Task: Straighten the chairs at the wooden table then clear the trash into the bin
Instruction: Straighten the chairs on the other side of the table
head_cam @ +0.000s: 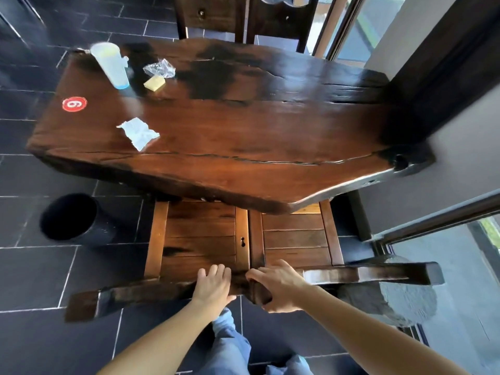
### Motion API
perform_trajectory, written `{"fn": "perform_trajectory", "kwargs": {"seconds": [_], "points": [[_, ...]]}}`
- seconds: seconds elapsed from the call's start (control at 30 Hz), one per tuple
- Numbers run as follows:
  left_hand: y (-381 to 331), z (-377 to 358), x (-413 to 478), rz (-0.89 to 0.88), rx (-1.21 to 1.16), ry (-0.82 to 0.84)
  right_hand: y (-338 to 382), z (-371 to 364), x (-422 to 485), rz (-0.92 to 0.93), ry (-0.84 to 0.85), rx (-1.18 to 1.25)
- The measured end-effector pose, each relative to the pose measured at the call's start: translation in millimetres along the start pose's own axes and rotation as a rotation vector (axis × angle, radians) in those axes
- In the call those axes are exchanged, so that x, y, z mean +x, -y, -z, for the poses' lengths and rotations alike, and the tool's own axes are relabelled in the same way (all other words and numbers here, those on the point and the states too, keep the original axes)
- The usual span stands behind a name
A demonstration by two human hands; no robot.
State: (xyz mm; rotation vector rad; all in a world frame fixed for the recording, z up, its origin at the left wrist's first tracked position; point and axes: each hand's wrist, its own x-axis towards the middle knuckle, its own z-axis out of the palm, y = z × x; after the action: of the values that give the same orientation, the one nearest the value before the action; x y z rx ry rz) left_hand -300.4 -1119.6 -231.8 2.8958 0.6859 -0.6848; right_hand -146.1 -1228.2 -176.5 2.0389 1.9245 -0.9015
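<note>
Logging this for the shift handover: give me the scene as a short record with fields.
table: dark wooden slab table, red round number sticker
near chairs: two brown wooden chairs side by side, seats partly under the table
far chairs: two dark wooden chairs
left hand: on left chair's backrest
right hand: gripping right chair's backrest
trash on table: translucent plastic cup, clear crumpled wrapper, yellow paper piece, white crumpled napkin
bin: black round bin, on floor, left
</note>
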Motion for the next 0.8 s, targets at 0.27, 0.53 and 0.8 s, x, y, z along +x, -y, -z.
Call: {"fn": "perform_trajectory", "kwargs": {"seconds": [0.27, 0.53, 0.8], "points": [[-5, 5, 8, 0.012, 0.058, 0.028, -5, -13, -9, -0.062, -0.089, -0.088], [-7, 12, 13, -0.005, 0.059, 0.074, -9, -7, -7, -0.079, -0.035, -0.016], [4, 59, 20, -0.201, -0.262, 0.243, -32, -8, -26, -0.109, -0.100, 0.095]]}}
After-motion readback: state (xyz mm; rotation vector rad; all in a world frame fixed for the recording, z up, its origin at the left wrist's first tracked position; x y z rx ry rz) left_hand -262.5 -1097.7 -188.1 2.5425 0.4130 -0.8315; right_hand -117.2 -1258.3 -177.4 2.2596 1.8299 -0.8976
